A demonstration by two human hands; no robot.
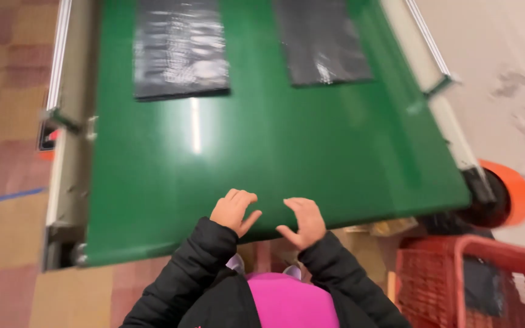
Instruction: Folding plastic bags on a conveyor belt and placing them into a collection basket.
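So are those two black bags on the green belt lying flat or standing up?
Flat. Both black bags lie spread on the green belt, side by side and apart. The hands hold nothing.

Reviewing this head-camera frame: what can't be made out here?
- Two black bags: tops cut off by the upper edge; contents hidden by the wrapping.
- Left hand and right hand at the end of the green belt: motion blur; contact unclear.
- Red basket: cut off at the lower right; contents unclear.
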